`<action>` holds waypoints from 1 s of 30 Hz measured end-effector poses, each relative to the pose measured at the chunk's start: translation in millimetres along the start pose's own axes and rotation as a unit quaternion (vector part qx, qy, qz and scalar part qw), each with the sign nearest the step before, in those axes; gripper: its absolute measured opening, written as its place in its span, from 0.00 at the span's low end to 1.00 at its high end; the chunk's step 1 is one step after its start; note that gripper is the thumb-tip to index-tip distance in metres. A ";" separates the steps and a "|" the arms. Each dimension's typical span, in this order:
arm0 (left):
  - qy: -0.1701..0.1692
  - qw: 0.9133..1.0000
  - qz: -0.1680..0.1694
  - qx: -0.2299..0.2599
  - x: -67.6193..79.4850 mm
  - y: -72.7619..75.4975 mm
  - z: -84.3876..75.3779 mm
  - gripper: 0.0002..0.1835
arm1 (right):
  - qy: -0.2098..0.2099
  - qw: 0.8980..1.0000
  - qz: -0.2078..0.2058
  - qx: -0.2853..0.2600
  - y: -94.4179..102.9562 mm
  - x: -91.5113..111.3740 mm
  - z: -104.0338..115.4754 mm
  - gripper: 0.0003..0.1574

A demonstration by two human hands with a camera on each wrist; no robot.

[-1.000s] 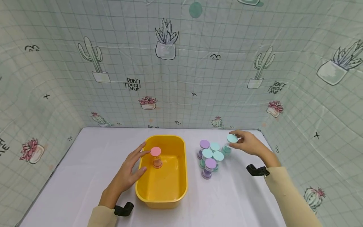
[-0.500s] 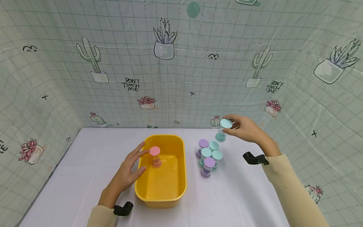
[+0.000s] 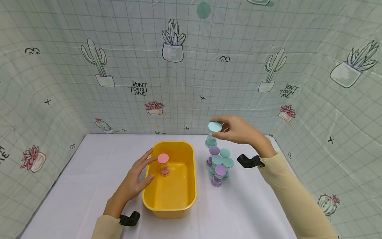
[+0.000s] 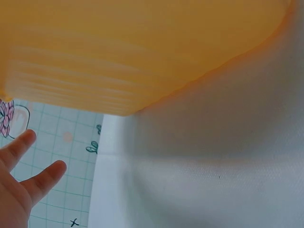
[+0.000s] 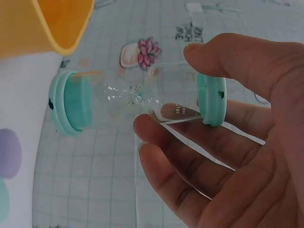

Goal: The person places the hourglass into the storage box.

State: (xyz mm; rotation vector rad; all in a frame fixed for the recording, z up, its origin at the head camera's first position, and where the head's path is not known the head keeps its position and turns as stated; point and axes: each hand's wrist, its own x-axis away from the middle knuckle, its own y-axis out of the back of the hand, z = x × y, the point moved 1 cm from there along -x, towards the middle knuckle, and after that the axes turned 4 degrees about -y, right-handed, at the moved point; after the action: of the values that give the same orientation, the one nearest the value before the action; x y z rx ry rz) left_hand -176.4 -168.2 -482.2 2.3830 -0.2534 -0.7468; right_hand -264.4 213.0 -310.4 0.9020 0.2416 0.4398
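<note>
My right hand (image 3: 237,130) grips a teal sand timer (image 3: 213,134) by its upper cap, raised behind the cluster of timers. In the right wrist view, the thumb and fingers hold one cap of the timer (image 5: 137,97), and teal sand sits in the far bulb. My left hand (image 3: 135,177) spreads its fingers at the left rim of the yellow basin (image 3: 170,209). Inside the basin a pink sand timer (image 3: 164,165) stands upright, its cap close to my left index fingertip. The left wrist view shows the basin's outer wall (image 4: 142,52) and the left fingers (image 4: 45,180).
Right of the basin, several sand timers stand close together: a purple one (image 3: 220,171) in front, another purple one (image 3: 214,151) at the back, and teal ones (image 3: 228,162) between and beside them. A patterned cloth (image 3: 185,99) rises behind the white table (image 3: 253,205).
The right hand has lifted the teal timer from the right of the cluster and carried it left, over the table's back part. The left hand and the basin stay in place.
</note>
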 end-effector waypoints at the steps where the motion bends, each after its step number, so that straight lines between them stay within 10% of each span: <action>1: 0.000 1.000 0.000 0.001 -0.2 0.1 -0.1 0.29 | 0.004 1.000 0.005 -0.003 -1.7 -2.2 2.9 0.34; 30: 0.011 1.000 0.001 0.000 -0.6 -0.1 0.4 0.29 | 0.084 0.986 0.140 0.018 -84.3 -49.7 57.6 0.27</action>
State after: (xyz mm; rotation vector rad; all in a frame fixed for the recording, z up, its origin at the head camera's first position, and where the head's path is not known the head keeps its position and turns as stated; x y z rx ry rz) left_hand -177.1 -168.2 -482.2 2.3896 -0.2464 -0.7183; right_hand -263.9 103.9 -342.1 0.9394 0.2781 0.7754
